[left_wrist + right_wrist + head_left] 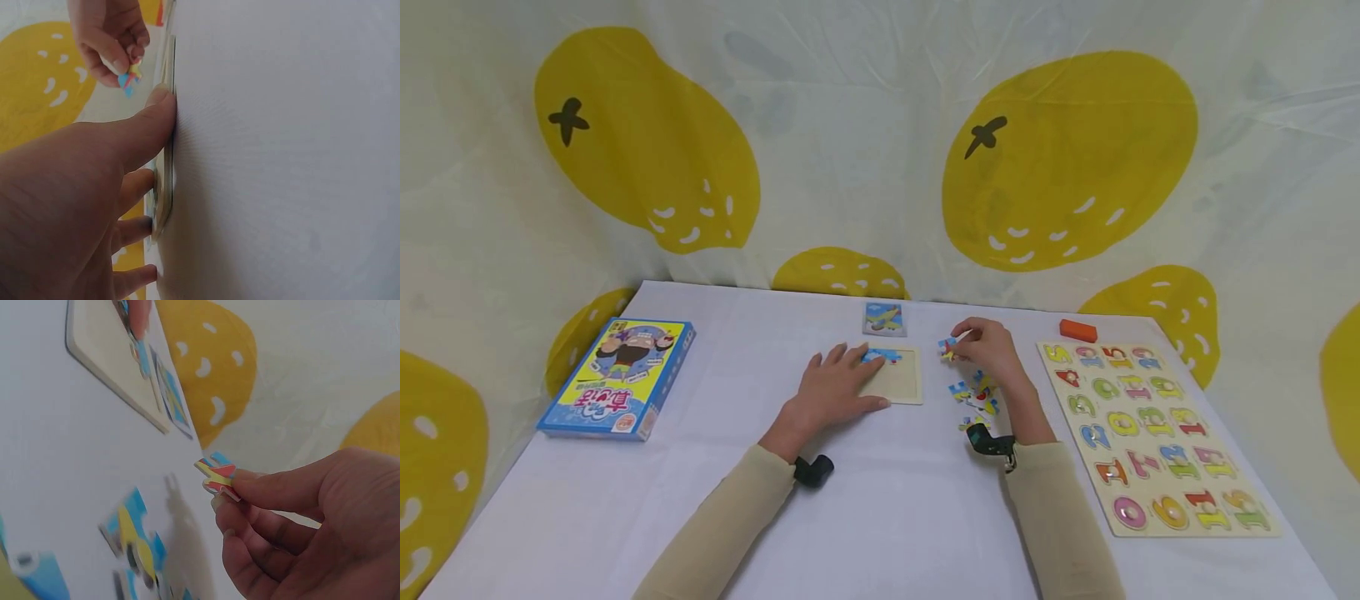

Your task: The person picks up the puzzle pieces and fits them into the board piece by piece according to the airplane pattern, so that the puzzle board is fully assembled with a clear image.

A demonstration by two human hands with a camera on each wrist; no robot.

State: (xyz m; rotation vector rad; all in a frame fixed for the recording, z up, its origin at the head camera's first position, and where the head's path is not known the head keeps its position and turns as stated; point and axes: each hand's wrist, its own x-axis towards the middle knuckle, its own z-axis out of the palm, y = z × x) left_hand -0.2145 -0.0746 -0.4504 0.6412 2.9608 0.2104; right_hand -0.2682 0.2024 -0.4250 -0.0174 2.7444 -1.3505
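My right hand [988, 346] pinches one jigsaw piece [220, 477] between thumb and fingertips, lifted to the right of the wooden tray [904, 387]. My left hand [831, 392] is spread over the tray's left side, thumb at its near edge. Inside, a blue strip of puzzle [886, 356] lies along the tray's far side; my fingers hide some of it, so I can't count its pieces. I'd call this early: most of the tray I see is bare, and loose pieces [960, 391] lie clustered to its right

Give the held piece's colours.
The piece is blue, red and yellow, clearest in the right wrist view.
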